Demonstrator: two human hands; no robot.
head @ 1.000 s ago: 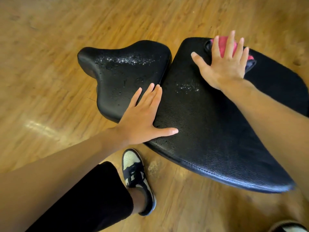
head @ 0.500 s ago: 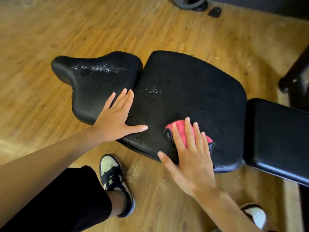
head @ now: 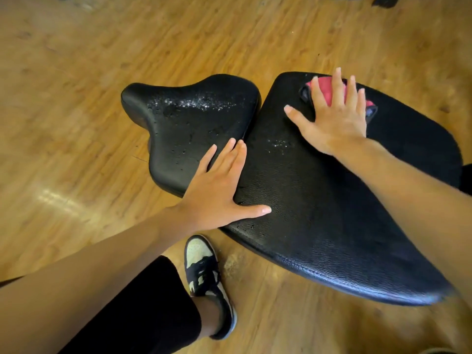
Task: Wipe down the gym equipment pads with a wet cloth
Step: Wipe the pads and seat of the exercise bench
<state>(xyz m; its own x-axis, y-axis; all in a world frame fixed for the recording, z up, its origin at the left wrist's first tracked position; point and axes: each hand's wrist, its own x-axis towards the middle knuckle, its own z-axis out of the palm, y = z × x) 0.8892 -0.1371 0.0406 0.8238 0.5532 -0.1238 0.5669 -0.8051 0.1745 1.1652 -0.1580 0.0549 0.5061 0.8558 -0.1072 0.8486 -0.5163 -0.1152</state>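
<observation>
Head view: two black pads are seen above a wooden floor (head: 76, 123). The small pad (head: 194, 123), saddle-shaped, is placed at centre left. The big pad (head: 332, 213) is set just beside it, running from upper centre to lower right. Water drops are seen on the small pad's upper part and on the big pad near the seam.

The cloth (head: 325, 90) (pink, with a dark edge) is found near the top edge of the big pad, in the upper right of the frame, and is pressed flat under the right hand (head: 334, 121). That hand's grip is wide: the fingers are held straight and spread over the cloth, and the thumb is laid out on the pad to the left.

The left hand (head: 217, 195) is laid flat at frame centre across the seam, fingers on the small pad, thumb on the big one. Its grip is wide too, and nothing is held.

A black-and-cream shoe (head: 204, 272) and a black trouser leg (head: 143, 310) are seen at the bottom.
</observation>
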